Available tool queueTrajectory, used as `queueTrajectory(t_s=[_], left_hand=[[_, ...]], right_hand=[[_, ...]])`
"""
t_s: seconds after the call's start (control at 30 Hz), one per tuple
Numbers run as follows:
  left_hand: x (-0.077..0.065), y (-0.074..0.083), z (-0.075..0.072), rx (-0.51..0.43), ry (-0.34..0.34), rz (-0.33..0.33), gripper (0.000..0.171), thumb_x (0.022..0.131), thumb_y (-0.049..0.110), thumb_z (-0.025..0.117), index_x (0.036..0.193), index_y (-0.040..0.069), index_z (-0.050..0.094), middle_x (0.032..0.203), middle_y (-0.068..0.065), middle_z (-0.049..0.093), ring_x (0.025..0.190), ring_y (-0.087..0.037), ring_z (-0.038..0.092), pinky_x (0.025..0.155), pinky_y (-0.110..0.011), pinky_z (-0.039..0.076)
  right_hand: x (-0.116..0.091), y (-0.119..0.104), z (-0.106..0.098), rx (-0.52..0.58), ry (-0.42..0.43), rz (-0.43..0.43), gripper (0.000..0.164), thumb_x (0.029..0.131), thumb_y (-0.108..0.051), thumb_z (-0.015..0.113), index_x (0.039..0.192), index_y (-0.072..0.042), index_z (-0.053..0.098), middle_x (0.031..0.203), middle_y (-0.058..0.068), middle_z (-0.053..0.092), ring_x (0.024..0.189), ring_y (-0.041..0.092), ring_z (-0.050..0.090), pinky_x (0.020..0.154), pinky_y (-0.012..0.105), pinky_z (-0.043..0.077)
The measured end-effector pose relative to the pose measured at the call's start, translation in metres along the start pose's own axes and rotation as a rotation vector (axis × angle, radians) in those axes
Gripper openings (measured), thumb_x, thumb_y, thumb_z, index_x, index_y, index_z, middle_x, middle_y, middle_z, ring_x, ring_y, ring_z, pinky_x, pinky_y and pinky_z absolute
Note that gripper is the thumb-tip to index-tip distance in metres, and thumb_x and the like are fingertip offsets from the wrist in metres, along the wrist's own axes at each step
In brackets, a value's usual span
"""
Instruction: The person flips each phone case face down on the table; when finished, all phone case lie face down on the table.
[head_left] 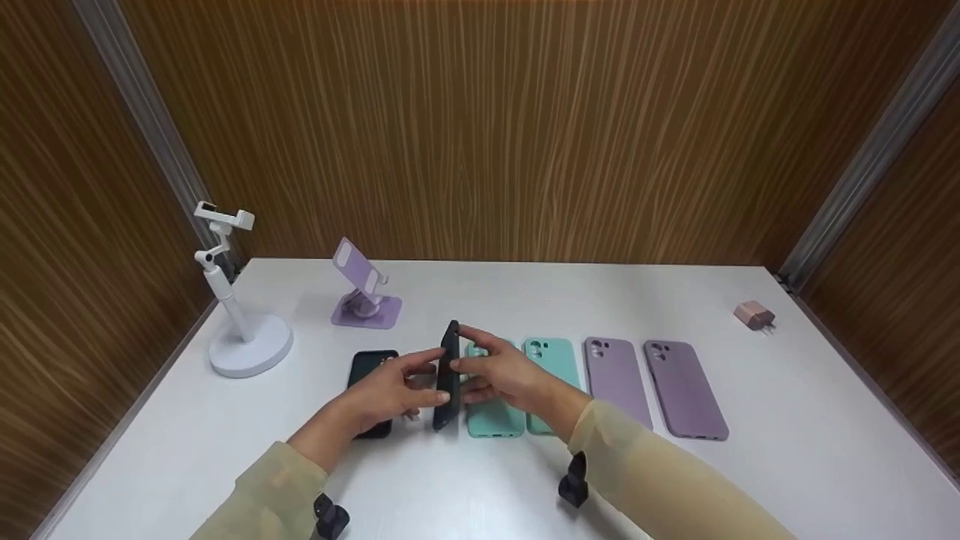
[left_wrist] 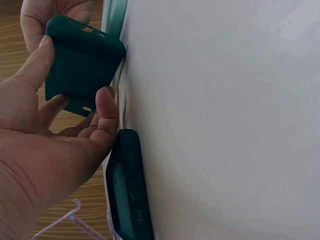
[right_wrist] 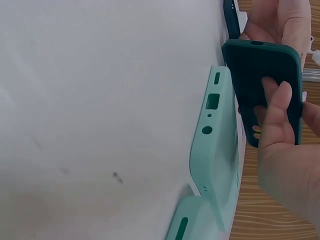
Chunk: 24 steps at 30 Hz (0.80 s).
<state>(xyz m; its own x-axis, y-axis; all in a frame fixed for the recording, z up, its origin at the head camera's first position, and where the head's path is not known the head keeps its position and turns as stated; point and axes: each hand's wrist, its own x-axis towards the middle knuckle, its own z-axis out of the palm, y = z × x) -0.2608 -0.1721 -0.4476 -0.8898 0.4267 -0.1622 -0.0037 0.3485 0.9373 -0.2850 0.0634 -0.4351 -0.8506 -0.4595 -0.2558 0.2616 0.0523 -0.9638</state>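
Note:
Both hands hold a dark green phone case on edge above the white table. My left hand grips it from the left; the left wrist view shows the thumb and fingers at the edges of the case. My right hand pinches it from the other side, with fingers on the broad face of the case and at its edge in the right wrist view. Partly under the left hand lies a second dark case. A mint green case lies just right of the held one, partly hidden by the right hand.
Another mint case, a light purple case and a darker purple case lie in a row rightward. A purple phone stand and a white stand stand back left. A pink charger plug lies far right.

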Motion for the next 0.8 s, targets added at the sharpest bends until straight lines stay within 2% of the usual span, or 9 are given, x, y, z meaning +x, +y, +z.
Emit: queueTrajectory(t_s=[0.13, 0.23, 0.37, 0.53, 0.63, 0.8], left_hand=[[-0.0010, 0.0030, 0.0007, -0.017, 0.013, 0.005, 0.083, 0.094, 0.028, 0.084, 0.165, 0.019, 0.041, 0.154, -0.022, 0.053, 0.104, -0.024, 0.067, 0.074, -0.035, 0.053], [-0.0014, 0.0049, 0.0006, -0.041, 0.025, 0.012, 0.082, 0.094, 0.027, 0.084, 0.165, 0.021, 0.042, 0.151, -0.023, 0.054, 0.101, -0.026, 0.067, 0.074, -0.036, 0.053], [-0.0017, 0.0060, -0.0004, -0.051, 0.052, 0.018, 0.081, 0.094, 0.029, 0.084, 0.164, 0.023, 0.043, 0.151, -0.022, 0.055, 0.106, -0.027, 0.067, 0.077, -0.037, 0.053], [-0.0034, 0.0050, -0.0031, -0.020, 0.140, 0.027, 0.075, 0.097, 0.026, 0.081, 0.162, 0.019, 0.046, 0.148, -0.018, 0.057, 0.115, -0.027, 0.068, 0.080, -0.041, 0.055], [-0.0040, 0.0052, -0.0044, -0.001, 0.192, 0.030, 0.073, 0.097, 0.023, 0.080, 0.162, 0.018, 0.047, 0.144, -0.016, 0.061, 0.112, -0.026, 0.070, 0.084, -0.042, 0.056], [-0.0028, 0.0069, -0.0063, 0.014, 0.255, 0.028, 0.073, 0.097, 0.018, 0.080, 0.162, 0.016, 0.047, 0.138, -0.014, 0.065, 0.103, -0.022, 0.070, 0.085, -0.037, 0.055]], right_hand=[[-0.0013, -0.0015, -0.0013, 0.019, 0.012, -0.008, 0.073, 0.102, -0.017, 0.072, 0.166, -0.027, 0.038, 0.163, 0.022, 0.037, 0.101, 0.031, 0.075, 0.083, 0.038, 0.062], [-0.0009, -0.0026, -0.0027, 0.038, 0.017, -0.013, 0.074, 0.101, -0.017, 0.072, 0.166, -0.028, 0.038, 0.163, 0.021, 0.036, 0.095, 0.028, 0.074, 0.080, 0.035, 0.062], [-0.0006, -0.0040, -0.0030, 0.053, 0.018, -0.020, 0.075, 0.101, -0.017, 0.072, 0.167, -0.029, 0.037, 0.156, 0.022, 0.043, 0.090, 0.026, 0.073, 0.078, 0.033, 0.061], [-0.0016, -0.0053, -0.0016, 0.039, 0.023, -0.047, 0.078, 0.100, -0.017, 0.073, 0.168, -0.026, 0.034, 0.140, 0.023, 0.059, 0.080, 0.020, 0.072, 0.074, 0.031, 0.061], [-0.0018, -0.0058, -0.0007, 0.014, 0.036, -0.070, 0.077, 0.100, -0.016, 0.073, 0.167, -0.024, 0.036, 0.129, 0.020, 0.067, 0.077, 0.019, 0.071, 0.073, 0.030, 0.061], [-0.0011, -0.0054, 0.0000, -0.019, 0.060, -0.099, 0.075, 0.101, -0.014, 0.073, 0.166, -0.024, 0.038, 0.122, 0.017, 0.072, 0.079, 0.021, 0.071, 0.074, 0.031, 0.061]])
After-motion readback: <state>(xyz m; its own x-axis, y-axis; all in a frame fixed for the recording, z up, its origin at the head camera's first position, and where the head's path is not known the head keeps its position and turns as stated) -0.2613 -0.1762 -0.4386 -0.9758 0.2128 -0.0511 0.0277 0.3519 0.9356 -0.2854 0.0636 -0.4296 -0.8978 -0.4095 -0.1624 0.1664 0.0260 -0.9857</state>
